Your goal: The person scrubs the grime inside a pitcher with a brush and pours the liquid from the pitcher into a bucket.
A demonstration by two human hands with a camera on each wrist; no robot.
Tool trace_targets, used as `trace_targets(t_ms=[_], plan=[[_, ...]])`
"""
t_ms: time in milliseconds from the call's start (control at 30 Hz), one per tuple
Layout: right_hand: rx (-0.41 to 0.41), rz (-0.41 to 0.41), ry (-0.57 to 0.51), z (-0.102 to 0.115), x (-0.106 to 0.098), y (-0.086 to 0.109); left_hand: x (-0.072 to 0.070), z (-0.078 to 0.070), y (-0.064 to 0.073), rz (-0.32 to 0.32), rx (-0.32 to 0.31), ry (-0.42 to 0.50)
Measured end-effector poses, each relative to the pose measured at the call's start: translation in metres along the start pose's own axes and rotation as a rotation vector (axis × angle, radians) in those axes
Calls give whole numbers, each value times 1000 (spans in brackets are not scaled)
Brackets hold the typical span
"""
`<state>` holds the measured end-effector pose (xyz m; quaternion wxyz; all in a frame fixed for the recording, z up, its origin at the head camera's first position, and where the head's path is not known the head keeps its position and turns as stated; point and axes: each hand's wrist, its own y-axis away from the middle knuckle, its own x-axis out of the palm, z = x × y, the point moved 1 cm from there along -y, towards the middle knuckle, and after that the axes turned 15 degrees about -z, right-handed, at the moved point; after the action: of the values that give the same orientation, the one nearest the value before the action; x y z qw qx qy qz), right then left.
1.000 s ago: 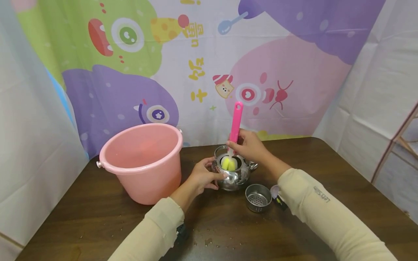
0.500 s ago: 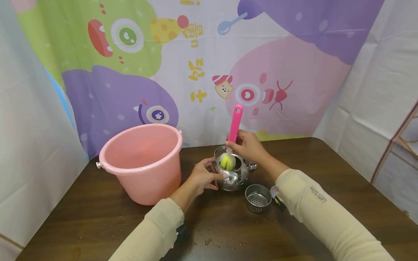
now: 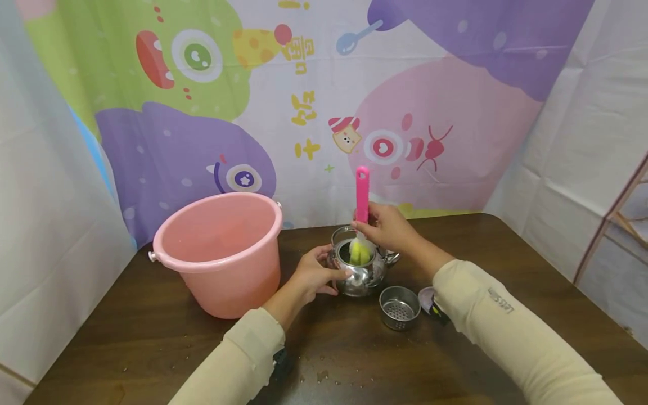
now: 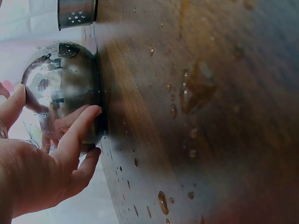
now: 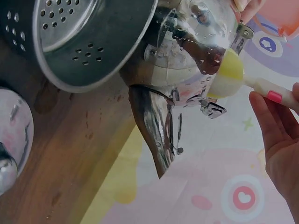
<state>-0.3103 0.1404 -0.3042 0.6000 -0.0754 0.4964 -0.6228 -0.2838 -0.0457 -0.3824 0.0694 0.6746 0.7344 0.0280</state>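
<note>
Right hand (image 3: 387, 228), grip clamped on the brush (image 3: 362, 194); left hand (image 3: 315, 274), grip clamped round the teapot (image 3: 360, 283) (droplet-flecked): sideways pressure might skid it across the wet table (image 3: 354, 357).

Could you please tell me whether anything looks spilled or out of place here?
Yes: drops of liquid lie spilled on the near part of the table, outside the pink bucket and metal teapot. The backdrop also looks odd, its cartoon faces turned sideways.

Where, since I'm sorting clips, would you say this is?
Probably a screened-off indoor corner: a cartoon-printed sheet hangs behind the brown table, with a creased pale sheet on the right.
</note>
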Motion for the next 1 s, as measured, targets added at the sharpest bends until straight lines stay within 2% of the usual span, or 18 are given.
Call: trace_targets(t_ms=[167,400,633,833,1000], plan=[[5,44,30,4,-2,-2,-1,0,1,-7,0,-5],[150,87,-35,5,-1,-4,-1,-1,1,-7,-10,-4],[185,58,-49,11,3,-5,0,0,-1,0,3,-4],[245,34,-113,11,10,-5,0,0,-1,-6,-1,-18],[264,10,-167,10,15,-5,-1,-2,1,8,-7,-5]])
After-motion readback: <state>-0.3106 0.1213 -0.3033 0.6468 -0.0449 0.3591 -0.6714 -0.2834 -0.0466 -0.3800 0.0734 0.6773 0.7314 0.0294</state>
